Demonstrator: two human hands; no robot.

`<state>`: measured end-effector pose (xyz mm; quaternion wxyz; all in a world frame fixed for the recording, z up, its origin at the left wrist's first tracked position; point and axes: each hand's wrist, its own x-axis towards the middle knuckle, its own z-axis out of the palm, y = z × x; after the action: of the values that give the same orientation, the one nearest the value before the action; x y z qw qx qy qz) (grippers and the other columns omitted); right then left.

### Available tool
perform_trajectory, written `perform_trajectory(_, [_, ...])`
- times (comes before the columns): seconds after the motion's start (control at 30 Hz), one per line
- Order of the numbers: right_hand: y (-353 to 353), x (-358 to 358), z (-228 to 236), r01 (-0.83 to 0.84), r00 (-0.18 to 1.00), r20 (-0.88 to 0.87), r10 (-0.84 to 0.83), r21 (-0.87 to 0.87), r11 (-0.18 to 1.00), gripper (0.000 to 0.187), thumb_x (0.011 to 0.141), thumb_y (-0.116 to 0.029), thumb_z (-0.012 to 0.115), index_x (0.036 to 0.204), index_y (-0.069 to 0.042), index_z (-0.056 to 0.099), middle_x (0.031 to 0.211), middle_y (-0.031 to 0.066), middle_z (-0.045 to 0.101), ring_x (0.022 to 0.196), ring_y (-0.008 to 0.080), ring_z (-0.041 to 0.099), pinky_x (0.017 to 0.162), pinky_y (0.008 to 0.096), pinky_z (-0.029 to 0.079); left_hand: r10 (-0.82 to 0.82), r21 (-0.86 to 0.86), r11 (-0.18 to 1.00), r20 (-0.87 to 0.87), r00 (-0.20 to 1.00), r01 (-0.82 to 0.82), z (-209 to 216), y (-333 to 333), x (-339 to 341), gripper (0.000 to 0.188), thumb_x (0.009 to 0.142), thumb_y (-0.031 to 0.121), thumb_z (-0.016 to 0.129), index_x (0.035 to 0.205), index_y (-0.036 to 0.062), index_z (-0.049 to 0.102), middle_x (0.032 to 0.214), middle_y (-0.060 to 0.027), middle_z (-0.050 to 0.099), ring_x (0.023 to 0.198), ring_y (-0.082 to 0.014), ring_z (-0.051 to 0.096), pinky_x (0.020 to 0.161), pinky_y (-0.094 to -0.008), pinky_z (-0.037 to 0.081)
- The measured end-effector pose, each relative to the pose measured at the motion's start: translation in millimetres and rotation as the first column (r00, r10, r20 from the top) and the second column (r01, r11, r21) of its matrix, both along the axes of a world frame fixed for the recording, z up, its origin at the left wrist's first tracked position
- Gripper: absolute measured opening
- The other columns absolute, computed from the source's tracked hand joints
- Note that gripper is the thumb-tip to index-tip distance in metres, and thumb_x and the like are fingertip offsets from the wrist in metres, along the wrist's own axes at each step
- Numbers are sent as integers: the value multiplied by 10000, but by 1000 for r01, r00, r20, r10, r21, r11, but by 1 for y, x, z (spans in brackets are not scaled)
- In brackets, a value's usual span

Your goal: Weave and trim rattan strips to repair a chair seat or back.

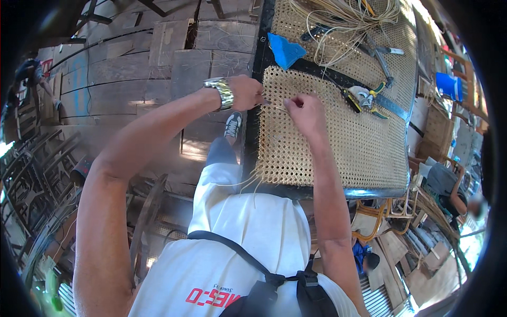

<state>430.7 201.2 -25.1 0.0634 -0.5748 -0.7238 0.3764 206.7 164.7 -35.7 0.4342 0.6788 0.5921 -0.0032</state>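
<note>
Spanning plank floor (132, 68), cane panel (343, 142)

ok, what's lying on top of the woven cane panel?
On the woven cane panel: blue cloth, loose cane strands, pliers, metal tools. Weave beneath them is hidden.

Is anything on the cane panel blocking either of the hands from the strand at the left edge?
Nothing visible does. Both the left hand and right hand already meet at the cane strand; the pliers lie farther right on the woven panel.
</note>
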Motion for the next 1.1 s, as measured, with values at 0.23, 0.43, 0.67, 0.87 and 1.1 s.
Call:
perform_trajectory(0.23, [-1,-4,14,0,998,63,5,-66,998,215,749,-206,717,753,8,740,902,250,674,861,374,672,802,452,524,-272,-71,962,-282,920,262,18,30,25,227,879,251,635,954,71,753,894,-202,734,882,-391,718,777,-494,564])
perform_trajectory(0.43, [-2,-17,18,-44,997,61,43,15,999,176,721,-143,668,740,22,727,856,255,668,862,404,659,804,463,524,-390,-72,917,-359,848,391,30,40,42,224,727,160,687,885,30,780,888,-196,749,886,-344,745,745,-460,591])
perform_trajectory(0.67, [-4,-15,3,-79,992,94,83,-48,996,175,766,-161,700,768,11,736,922,239,668,894,400,652,819,466,524,55,60,997,-198,979,-44,7,-11,35,193,854,197,675,941,48,763,975,-244,729,928,-415,720,795,-483,585])
perform_trajectory(0.87, [-21,-26,5,-154,982,125,144,74,985,167,818,-184,711,829,-18,728,1023,192,631,925,383,649,834,480,515,133,-347,929,-12,991,-129,-5,11,20,554,972,528,515,770,59,729,827,-197,724,816,-366,714,730,-462,558])
perform_trajectory(1.1, [-32,-4,-2,-205,978,52,200,154,967,200,847,-213,715,913,-25,730,1058,155,625,985,347,616,885,438,500,-118,144,971,-401,909,189,8,28,-29,516,954,544,534,895,80,752,869,-170,734,870,-358,721,775,-470,568])
